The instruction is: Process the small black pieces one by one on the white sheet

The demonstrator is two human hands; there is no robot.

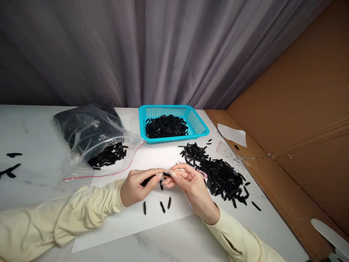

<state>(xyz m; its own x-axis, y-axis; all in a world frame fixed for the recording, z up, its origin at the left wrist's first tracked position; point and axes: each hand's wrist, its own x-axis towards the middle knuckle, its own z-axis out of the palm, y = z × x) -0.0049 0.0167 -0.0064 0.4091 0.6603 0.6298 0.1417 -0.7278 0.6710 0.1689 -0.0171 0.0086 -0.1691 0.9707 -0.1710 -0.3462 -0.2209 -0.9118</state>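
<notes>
My left hand (140,185) and my right hand (191,183) meet over a white sheet (117,222), fingertips pinched around one small black piece (167,174) held between them. More black shows inside the curl of my left hand. Just below the hands, a few loose black pieces (163,207) lie on the sheet. To the right of my right hand spreads a large pile of black pieces (223,178). Behind the hands stands a blue basket (174,139) with a heap of black pieces (166,126) in it.
At the left lies an open clear zip bag (89,125) with black pieces spilling toward its mouth. Loose pieces (10,171) sit at the far left edge. A paper slip (231,135) and a small clear bag (227,152) lie at the right, by a cardboard wall (300,98).
</notes>
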